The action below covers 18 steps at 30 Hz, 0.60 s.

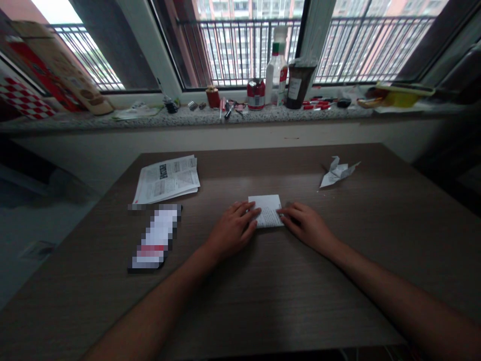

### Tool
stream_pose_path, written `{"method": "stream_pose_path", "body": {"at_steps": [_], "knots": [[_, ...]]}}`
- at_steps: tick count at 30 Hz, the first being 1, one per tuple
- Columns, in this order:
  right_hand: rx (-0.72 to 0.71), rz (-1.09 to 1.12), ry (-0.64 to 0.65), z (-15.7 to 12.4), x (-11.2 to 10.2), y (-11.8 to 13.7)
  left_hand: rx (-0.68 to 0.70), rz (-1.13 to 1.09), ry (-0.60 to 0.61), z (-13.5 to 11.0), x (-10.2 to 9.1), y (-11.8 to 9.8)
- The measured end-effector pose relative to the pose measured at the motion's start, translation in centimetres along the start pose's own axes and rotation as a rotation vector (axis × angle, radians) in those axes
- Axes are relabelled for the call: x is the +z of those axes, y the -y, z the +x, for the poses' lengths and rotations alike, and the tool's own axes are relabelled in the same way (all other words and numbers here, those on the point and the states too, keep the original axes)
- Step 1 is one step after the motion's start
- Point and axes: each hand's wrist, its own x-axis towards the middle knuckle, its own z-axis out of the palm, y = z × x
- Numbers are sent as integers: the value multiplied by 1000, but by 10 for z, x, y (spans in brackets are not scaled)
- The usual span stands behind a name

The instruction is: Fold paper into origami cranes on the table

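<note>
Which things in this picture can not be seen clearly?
- Folded paper, head view: its side edges lie under the fingers of the left hand and right hand; its print is too small to read.
- Flat object left of the hands: blurred into squares.
- Stack of printed sheets: text too small.
- Small items on the window sill: too small and dim to name.
- Both forearms: cut off by the bottom edge.

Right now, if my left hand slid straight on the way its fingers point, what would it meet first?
The left hand points right and slightly away, fingers already on the folded paper. Straight on, it would probably cross that paper first, then bare table.
</note>
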Motion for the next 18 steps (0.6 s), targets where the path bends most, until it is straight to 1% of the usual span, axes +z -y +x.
{"method": "stream_pose_path", "body": {"at_steps": [4, 7, 12, 16, 18], "knots": [[-45, -20, 32, -1, -3, 2, 9, -15, -21, 1, -9, -7], [-68, -31, 57, -3, -5, 4, 20, -30, -35, 3, -12, -10], [-104, -25, 116, -4, -4, 7, -16, -30, -68, 3, -6, -9], [-107, -17, 124, -4, -3, 10, -55, 2, -92, 1, -1, -5], [-91, -13, 120, -4, -3, 10, -69, 13, -81, 1, 0, -4]]}}
